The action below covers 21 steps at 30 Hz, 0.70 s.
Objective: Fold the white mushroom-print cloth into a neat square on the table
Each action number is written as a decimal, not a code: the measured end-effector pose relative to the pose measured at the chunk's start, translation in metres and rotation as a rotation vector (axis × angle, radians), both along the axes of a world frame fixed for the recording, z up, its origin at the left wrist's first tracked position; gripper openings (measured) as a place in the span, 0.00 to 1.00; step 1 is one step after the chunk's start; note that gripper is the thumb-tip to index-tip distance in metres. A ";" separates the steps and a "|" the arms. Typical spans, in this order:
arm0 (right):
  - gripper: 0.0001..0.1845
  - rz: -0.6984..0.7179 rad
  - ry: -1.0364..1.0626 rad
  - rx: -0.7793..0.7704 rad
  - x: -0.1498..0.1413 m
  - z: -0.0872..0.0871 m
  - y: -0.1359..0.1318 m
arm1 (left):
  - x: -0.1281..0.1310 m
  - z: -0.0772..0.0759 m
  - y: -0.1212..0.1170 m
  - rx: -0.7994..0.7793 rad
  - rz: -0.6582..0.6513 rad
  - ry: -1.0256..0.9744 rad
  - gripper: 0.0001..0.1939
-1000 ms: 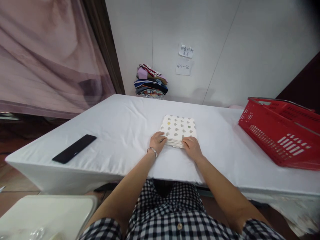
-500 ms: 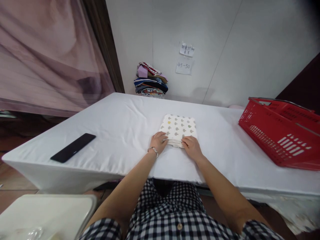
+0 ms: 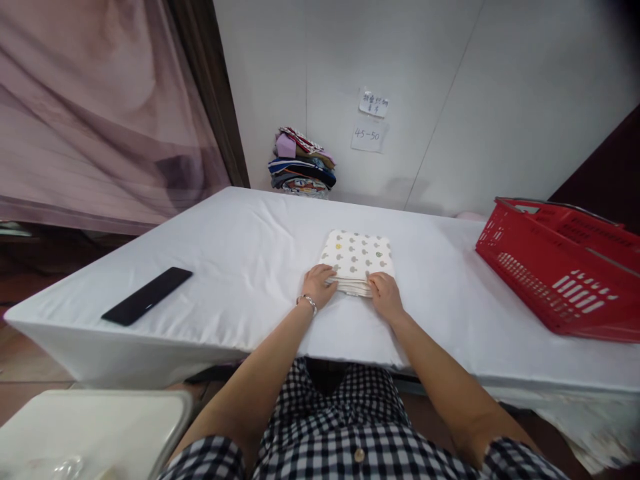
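Note:
A folded white cloth (image 3: 356, 255) with grey tree-like prints and a few coloured motifs lies on the white-covered table (image 3: 225, 260). Its layered near edge faces me. My left hand (image 3: 319, 283), with a bracelet at the wrist, grips the near left corner, thumb and fingers pressed to the layers. At the near right corner, my right hand (image 3: 384, 292) pinches the edge between thumb and fingers. The cloth's far part lies flat, uncovered by my hands.
A red plastic basket (image 3: 560, 267) stands on the right of the table. To the left lies a flat black object (image 3: 147, 295). Folded clothes (image 3: 303, 163) are piled beyond the far edge, below paper notes (image 3: 369, 135) on the wall. A white stool-like surface (image 3: 95, 427) is at lower left.
My right hand has shifted slightly at the near right corner, its fingers now drawn into a tighter pinch. My left hand and the cloth have barely moved.

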State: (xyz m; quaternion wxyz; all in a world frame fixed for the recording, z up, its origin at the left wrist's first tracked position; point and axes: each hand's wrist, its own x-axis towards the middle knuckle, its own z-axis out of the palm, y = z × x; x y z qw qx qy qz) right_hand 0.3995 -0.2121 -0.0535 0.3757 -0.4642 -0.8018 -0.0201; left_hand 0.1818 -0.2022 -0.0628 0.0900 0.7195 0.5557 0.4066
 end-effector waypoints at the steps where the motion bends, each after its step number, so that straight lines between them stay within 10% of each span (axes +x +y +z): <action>1: 0.12 0.005 0.004 0.005 0.000 0.000 0.000 | 0.000 0.000 -0.001 0.000 -0.001 0.004 0.11; 21: 0.10 0.066 -0.070 -0.043 0.000 0.000 -0.002 | -0.002 -0.001 0.005 -0.001 -0.029 -0.037 0.08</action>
